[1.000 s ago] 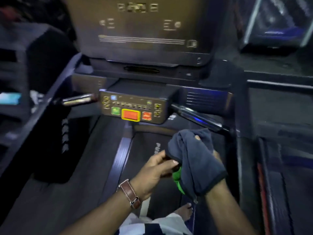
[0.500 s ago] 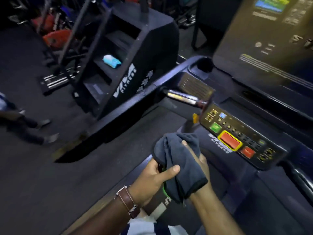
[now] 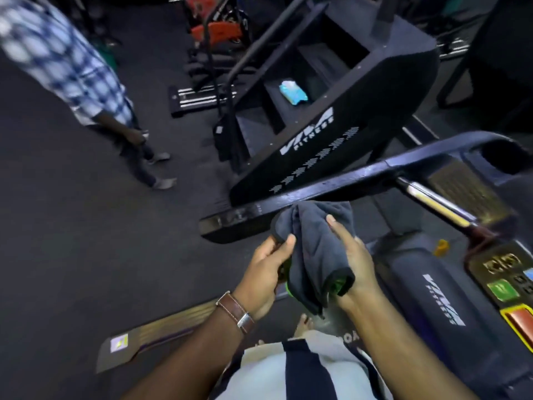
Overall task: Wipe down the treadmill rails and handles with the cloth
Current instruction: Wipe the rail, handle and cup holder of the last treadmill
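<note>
**Dark cloth held in both hands beside the treadmill's left rail**

The stair-climber machine (image 3: 331, 111) fills the view from eleven to one o'clock, and a pale blue packet (image 3: 292, 92) lies on one of its steps. Below it the treadmill's left rail (image 3: 331, 186) runs from centre out toward two o'clock, where a shiny handle bar (image 3: 435, 204) angles down to the control panel (image 3: 507, 287) at three o'clock. Another person in a checked shirt (image 3: 66, 59) stands at ten o'clock.

Both forearms reach up from six o'clock and meet at centre. The left hand (image 3: 266, 272), a brown strap watch (image 3: 236, 311) on its wrist, pinches the bunched cloth (image 3: 314, 246) with thumb across curled fingers. The right hand (image 3: 352, 255) lies along the cloth's right side, its visible fingers nearly straight; whether the hidden ones curl beneath I cannot tell. The cloth sits just below the rail; whether it touches the rail is unclear. Something green (image 3: 336, 284) shows inside the cloth's lower fold.
</note>
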`<act>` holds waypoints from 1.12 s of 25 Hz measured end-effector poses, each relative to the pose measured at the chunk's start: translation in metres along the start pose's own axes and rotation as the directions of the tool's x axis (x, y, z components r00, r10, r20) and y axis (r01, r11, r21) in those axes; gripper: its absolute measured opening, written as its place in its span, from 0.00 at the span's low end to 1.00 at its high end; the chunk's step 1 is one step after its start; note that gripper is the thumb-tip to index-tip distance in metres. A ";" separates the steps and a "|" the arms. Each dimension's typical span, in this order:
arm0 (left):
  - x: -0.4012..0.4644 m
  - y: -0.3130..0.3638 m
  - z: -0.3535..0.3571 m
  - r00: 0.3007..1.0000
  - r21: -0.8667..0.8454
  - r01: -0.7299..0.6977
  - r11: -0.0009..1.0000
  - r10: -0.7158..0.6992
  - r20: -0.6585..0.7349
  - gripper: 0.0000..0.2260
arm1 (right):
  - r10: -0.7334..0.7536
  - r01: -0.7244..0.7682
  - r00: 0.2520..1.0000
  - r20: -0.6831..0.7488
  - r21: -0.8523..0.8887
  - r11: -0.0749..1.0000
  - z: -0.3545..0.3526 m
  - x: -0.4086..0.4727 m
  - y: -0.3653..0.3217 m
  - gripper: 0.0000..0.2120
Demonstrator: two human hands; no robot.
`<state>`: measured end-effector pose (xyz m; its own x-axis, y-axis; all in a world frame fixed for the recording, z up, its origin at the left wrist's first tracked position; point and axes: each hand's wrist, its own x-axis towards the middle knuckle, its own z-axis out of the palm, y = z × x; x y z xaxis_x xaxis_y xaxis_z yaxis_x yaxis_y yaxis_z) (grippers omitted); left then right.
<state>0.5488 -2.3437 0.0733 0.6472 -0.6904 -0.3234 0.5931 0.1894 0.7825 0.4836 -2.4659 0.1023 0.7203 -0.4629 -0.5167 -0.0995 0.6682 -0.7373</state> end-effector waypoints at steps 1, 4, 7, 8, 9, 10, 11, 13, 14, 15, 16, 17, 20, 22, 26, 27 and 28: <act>0.005 0.005 -0.010 0.997 -0.034 -0.033 0.999 0.030 -0.068 0.17 | 0.013 -0.011 0.999 0.031 -0.050 0.999 0.005 0.012 0.000 0.19; 0.024 0.012 -0.046 0.946 0.004 -0.092 0.996 0.089 -0.310 0.14 | -0.087 0.087 0.996 0.002 -0.132 0.988 0.029 0.033 -0.006 0.12; 0.050 0.021 -0.082 0.791 0.336 -0.174 0.926 0.334 -0.512 0.08 | -0.563 0.587 0.805 0.186 -0.384 0.713 0.053 0.070 -0.005 0.12; 0.060 0.023 -0.098 0.715 0.475 -0.170 0.863 0.440 -0.543 0.11 | -0.634 0.716 0.677 0.374 -0.530 0.453 0.058 0.090 0.002 0.18; 0.069 0.028 -0.112 0.634 0.602 -0.142 0.786 0.539 -0.555 0.13 | -0.572 0.751 0.602 0.556 -0.638 0.170 0.068 0.111 0.012 0.24; 0.079 0.029 -0.127 0.564 0.723 -0.093 0.685 0.635 -0.528 0.13 | -0.422 0.715 0.603 0.677 -0.693 -0.089 0.080 0.131 0.028 0.29; 0.088 0.031 -0.141 0.510 0.821 -0.026 0.570 0.714 -0.480 0.13 | -0.253 0.657 0.640 0.725 -0.688 -0.309 0.088 0.145 0.046 0.32; 0.104 0.029 -0.161 0.496 0.868 0.093 0.487 0.734 -0.464 0.11 | -0.008 0.632 0.644 0.765 -0.538 -0.557 0.087 0.164 0.075 0.34; 0.110 0.028 -0.166 0.500 0.831 0.119 0.543 0.691 -0.522 0.09 | 0.038 0.646 0.621 0.783 -0.484 -0.591 0.086 0.175 0.076 0.33; 0.116 0.025 -0.168 0.508 0.763 0.117 0.636 0.622 -0.596 0.09 | 0.037 0.634 0.632 0.774 -0.488 -0.600 0.088 0.185 0.071 0.31; 0.121 0.019 -0.170 0.513 0.677 0.097 0.729 0.547 -0.662 0.09 | 0.015 0.602 0.684 0.730 -0.553 -0.576 0.096 0.193 0.062 0.28; 0.123 0.012 -0.174 0.519 0.584 0.061 0.810 0.474 -0.711 0.10 | 0.006 0.560 0.750 0.661 -0.630 -0.538 0.110 0.199 0.056 0.28; 0.127 0.002 -0.185 0.535 0.276 -0.124 0.953 0.298 -0.791 0.13 | 0.191 0.603 0.783 0.592 -0.643 -0.472 0.154 0.193 0.057 0.29; 0.124 0.000 -0.186 0.515 0.203 -0.147 0.968 0.250 -0.820 0.13 | 0.277 0.695 0.707 0.650 -0.569 -0.440 0.145 0.193 0.059 0.29; 0.125 0.007 -0.181 0.488 0.331 0.006 0.944 0.286 -0.825 0.19 | 0.529 0.529 0.767 0.363 -0.825 -0.201 0.156 0.240 0.034 0.24; 0.125 0.009 -0.180 0.470 0.338 0.014 0.941 0.292 -0.833 0.18 | 0.565 0.458 0.758 0.327 -0.883 -0.102 0.165 0.245 0.037 0.18; 0.126 0.008 -0.180 0.453 0.324 0.013 0.946 0.283 -0.845 0.17 | 0.581 0.409 0.759 0.294 -0.909 -0.074 0.175 0.240 0.038 0.17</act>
<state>0.7207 -2.3036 -0.0568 0.8659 0.3316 -0.3745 0.4145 -0.0565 0.9083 0.7729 -2.4497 0.0262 0.6910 0.2078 -0.6923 -0.3223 -0.7688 -0.5524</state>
